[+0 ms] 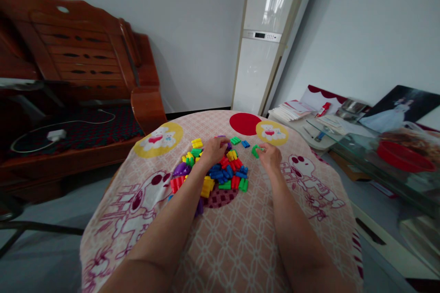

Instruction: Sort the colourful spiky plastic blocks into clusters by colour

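Over the far part of a heap of plastic building blocks (216, 174), my left hand (213, 150) reaches down with its fingers curled. A purple block (228, 147) shows right by its fingertips; what lies between the fingers is hidden. To the right of the heap, my right hand (270, 155) pinches a green block (255, 151) between thumb and fingers, at the tabletop. Just beyond the heap lie another green block (235, 140) and a blue block (245, 144). Yellow blocks (197, 143) sit at the far left of the heap, and my left forearm covers part of it.
A patterned cloth (240, 238) covers the round table. A wooden bench (82, 64) stands at the left, with a white charger (57, 135) on its seat. Behind is a tall white cabinet unit (257, 55). A glass shelf with a red bowl (405, 156) is at the right.
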A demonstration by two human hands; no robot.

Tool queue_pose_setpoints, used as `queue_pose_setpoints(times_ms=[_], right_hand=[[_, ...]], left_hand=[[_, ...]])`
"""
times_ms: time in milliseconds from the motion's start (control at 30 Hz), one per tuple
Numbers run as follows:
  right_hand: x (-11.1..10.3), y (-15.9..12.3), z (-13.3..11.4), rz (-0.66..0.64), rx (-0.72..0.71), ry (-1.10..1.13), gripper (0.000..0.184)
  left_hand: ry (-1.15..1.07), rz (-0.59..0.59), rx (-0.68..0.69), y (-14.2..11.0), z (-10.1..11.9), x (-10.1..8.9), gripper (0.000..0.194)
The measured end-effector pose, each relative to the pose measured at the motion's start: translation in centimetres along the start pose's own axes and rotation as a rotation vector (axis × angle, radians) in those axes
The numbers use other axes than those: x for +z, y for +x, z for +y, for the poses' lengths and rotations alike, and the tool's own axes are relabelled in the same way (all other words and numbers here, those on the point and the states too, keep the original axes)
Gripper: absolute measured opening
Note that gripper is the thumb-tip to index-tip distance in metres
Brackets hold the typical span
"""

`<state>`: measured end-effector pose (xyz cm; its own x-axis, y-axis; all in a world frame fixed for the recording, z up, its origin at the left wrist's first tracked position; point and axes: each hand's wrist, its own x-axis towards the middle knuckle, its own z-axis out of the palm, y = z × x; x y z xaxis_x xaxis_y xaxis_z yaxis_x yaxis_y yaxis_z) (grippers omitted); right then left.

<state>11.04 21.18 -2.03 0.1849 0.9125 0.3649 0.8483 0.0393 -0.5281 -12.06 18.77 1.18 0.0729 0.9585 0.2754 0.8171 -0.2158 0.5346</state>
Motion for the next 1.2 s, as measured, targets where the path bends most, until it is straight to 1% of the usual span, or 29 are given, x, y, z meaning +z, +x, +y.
queue_pose_setpoints(times_ms=[133,167,233,300,333,400,467,533,633,733,833,900,1000,1067,1100,1200], right_hand=[[0.1,0.3,0.4,0.127,0.012,0.07,0.028],[0.1,0.4,0.7,0.145,0.022,0.079,0.029],[0.4,0.6,1.3,0.17,0.034,0.095,0.03],[0.6,0.7,1.7,0.185,0.035,0.112,0.03],[0.6,0.7,1.9,0.188,0.034,0.119,0.03],[0.7,0.7,2.1,0.176,0.032,0.123,0.031],[0.7,0.7,2.2,0.158,0.032,0.122,0.031],[0.7,0.6,2.1,0.141,0.032,0.13,0.031],[0.9,0.5,1.9,0.137,0.032,0.145,0.032],[1.0,0.5,1.7,0.152,0.029,0.149,0.032],[1.0,0.5,1.4,0.146,0.011,0.198,0.031],[0.9,0.5,1.1,0.115,-0.01,0.258,0.031],[0.6,0.4,0.2,0.043,-0.061,0.361,0.029],[0.4,0.2,-0.6,-0.039,-0.112,0.462,0.029],[0.2,0.1,-1.0,-0.104,-0.134,0.527,0.031],[-0.1,-0.4,-2.1,-0.326,-0.167,0.708,0.038]], left_hand=[[0.086,-0.001,0.012,1.0,0.4,0.2,0.038],[0.121,-0.026,0.021,1.6,0.7,0.4,0.038],[0.196,-0.12,0.043,3.1,1.4,1.2,0.039],[0.246,-0.215,0.059,4.7,2.0,2.5,0.04],[0.256,-0.239,0.056,5.4,2.2,3.2,0.042],[0.267,-0.245,0.026,6.5,2.4,4.5,0.043],[0.279,-0.228,-0.014,7.1,2.2,5.5,0.04],[0.286,-0.209,-0.034,7.2,1.9,6.1,0.036],[0.272,-0.175,-0.021,6.8,1.5,6.4,0.035],[0.241,-0.142,0.006,6.5,1.5,6.4,0.039],[0.213,-0.093,0.026,6.0,1.8,5.8,0.042],[0.174,-0.041,0.052,5.3,2.2,4.9,0.041],[0.077,0.041,0.138,3.4,2.5,3.2,0.031],[0.007,0.088,0.182,1.8,2.5,2.2,0.024],[-0.028,0.108,0.185,1.1,2.4,1.8,0.022],[-0.128,0.124,0.132,-0.6,1.9,1.4,0.02]])
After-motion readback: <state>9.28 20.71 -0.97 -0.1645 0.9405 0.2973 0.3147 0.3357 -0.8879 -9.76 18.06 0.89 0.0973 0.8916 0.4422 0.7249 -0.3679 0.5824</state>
